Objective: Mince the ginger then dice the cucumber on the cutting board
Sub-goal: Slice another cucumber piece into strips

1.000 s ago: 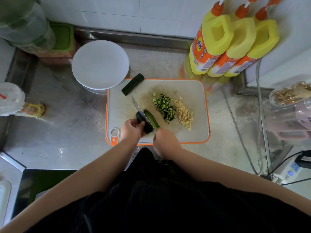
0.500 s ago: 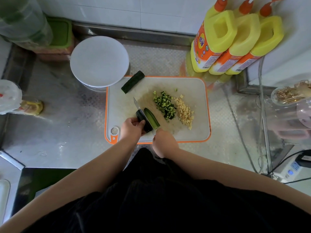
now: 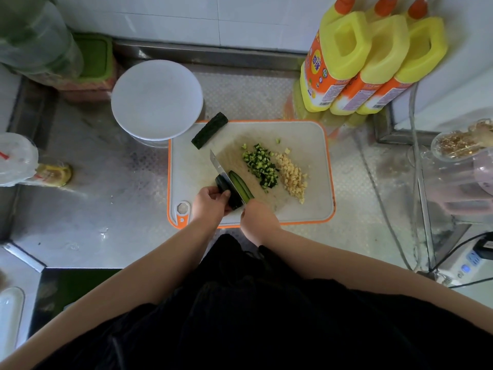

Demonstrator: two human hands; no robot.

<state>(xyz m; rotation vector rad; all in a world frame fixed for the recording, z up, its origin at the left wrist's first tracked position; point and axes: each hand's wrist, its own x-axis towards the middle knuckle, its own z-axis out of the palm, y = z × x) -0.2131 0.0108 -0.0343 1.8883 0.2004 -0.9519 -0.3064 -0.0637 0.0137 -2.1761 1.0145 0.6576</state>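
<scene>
left hand (image 3: 210,202) is gripping the cucumber piece (image 3: 231,194), its long axis paralleling the knife (image 3: 222,170) the right hand (image 3: 257,217) is holding.

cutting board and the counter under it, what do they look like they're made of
The cutting board looks like matte white plastic with an orange rim, probably rubbery, and a moulded hanging hole at one corner. The counter looks like stainless steel: grey, shiny with blurred reflections, and embossed with a fine dotted texture.

Soft daylight, glare on the steel counter (image 3: 112,188), edges warped and blurred.
</scene>
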